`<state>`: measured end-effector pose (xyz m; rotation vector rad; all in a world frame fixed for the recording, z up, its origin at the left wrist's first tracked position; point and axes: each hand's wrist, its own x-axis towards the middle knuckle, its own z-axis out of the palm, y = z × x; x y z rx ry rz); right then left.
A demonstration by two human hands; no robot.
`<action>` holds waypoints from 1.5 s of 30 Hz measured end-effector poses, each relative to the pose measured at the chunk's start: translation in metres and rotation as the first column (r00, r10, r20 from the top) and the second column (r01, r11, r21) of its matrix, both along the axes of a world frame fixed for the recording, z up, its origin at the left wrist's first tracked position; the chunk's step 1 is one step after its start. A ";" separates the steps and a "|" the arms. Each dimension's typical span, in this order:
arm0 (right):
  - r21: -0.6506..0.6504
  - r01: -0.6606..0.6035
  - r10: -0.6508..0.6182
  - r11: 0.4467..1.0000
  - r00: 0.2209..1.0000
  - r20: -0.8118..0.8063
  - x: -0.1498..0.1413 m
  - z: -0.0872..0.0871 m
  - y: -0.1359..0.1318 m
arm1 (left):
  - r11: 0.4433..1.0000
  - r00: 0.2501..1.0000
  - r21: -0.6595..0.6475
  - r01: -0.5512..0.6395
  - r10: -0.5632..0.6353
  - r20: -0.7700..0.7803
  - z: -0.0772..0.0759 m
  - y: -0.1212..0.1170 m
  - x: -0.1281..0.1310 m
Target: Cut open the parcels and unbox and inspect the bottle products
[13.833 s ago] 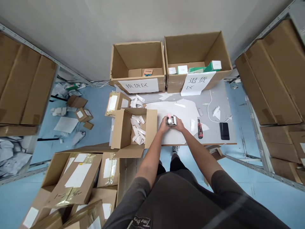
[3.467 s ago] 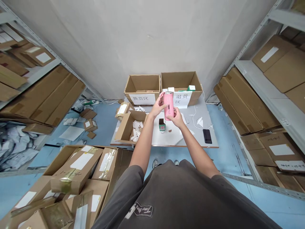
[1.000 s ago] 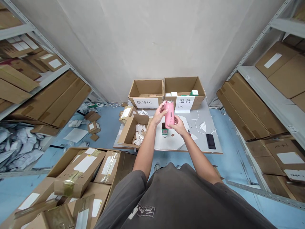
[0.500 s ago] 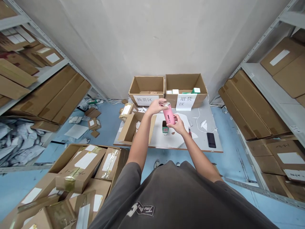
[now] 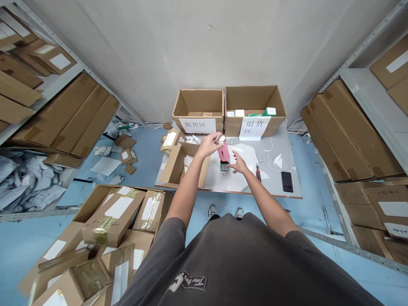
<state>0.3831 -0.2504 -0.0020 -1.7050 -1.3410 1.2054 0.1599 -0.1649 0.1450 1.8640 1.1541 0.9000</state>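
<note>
My left hand (image 5: 210,144) grips a pink bottle (image 5: 224,152) near its silvery lid. The bottle stands nearly upright, its lower end at the mouth of a small green box (image 5: 224,166) on the table; whether it reaches inside I cannot tell. Just to the right, my right hand (image 5: 238,163) is off the bottle, fingers apart and curved toward the small box. Beneath the box lies a white sheet (image 5: 216,182). An opened cardboard box (image 5: 170,171) with paper inside sits left of my hands.
Two cardboard boxes with signs, one left (image 5: 198,106) and one right (image 5: 250,98), stand at the table's back. A phone (image 5: 287,182), a white cable (image 5: 268,158) and a red-and-black cutter (image 5: 258,173) lie to the right. Packed cartons (image 5: 116,212) fill the floor at left.
The pink bottle has come down from above the table to the small green box and is more upright. My right hand has let go of it; my left still holds its top.
</note>
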 end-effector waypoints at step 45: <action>-0.009 0.261 -0.261 0.965 0.965 0.002 0.001 -0.098 0.016 | 0.984 0.903 -0.124 0.128 -0.167 -0.397 -0.171 -0.035 0.045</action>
